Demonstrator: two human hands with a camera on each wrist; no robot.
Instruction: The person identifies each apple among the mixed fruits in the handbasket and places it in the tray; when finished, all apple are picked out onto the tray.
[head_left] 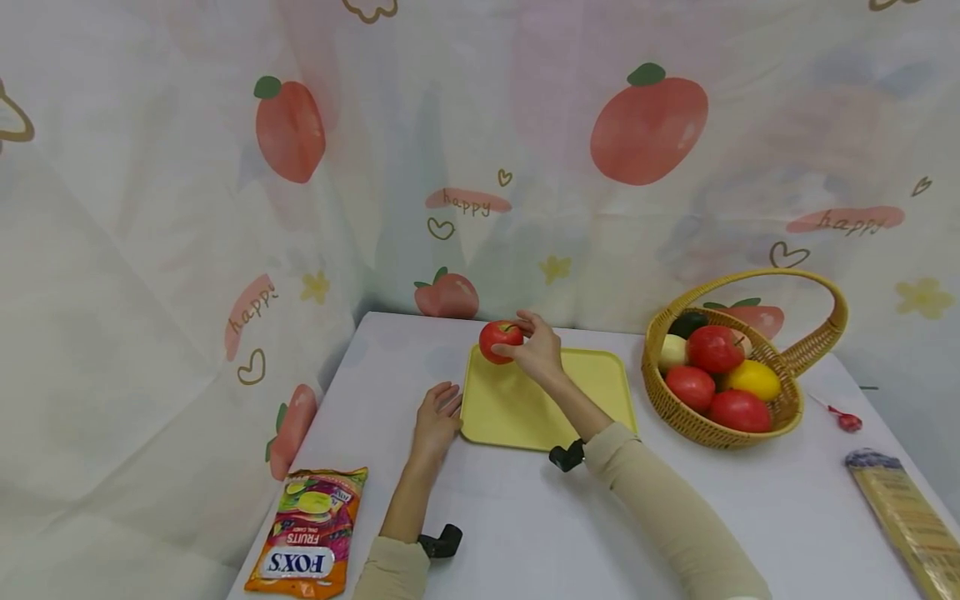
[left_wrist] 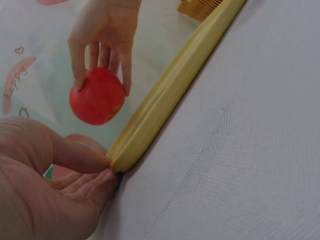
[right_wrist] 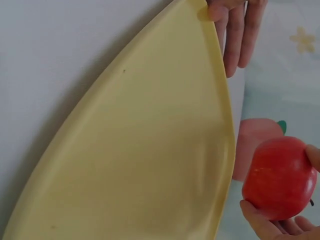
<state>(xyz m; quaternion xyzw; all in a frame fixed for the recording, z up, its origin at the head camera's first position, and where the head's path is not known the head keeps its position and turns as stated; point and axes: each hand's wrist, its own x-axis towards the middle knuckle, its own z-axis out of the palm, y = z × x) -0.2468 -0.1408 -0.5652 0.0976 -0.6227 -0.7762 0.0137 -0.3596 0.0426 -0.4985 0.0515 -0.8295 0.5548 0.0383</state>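
Note:
A red apple (head_left: 497, 342) is held in my right hand (head_left: 542, 352), thumb on one side and fingertips on the other. It is up over the far left part of a yellow tray (head_left: 517, 408); the left wrist view shows the apple (left_wrist: 96, 97) raised above the tray's rim. My left hand (head_left: 437, 423) is at the tray's left side. Its thumb and fingers pinch the rim near a corner, as the left wrist view shows. In the right wrist view, the left thumb lies over the tray's edge (right_wrist: 227, 125) while the other fingers extend outside it.
Right of the tray stands a wicker basket (head_left: 675, 425) with a tall handle, holding several fruits. A candy bag (head_left: 307, 533) lies at the front left. A long clear-wrapped package (head_left: 903, 517) and a small red item (head_left: 847, 419) lie at the right. A patterned cloth hangs behind.

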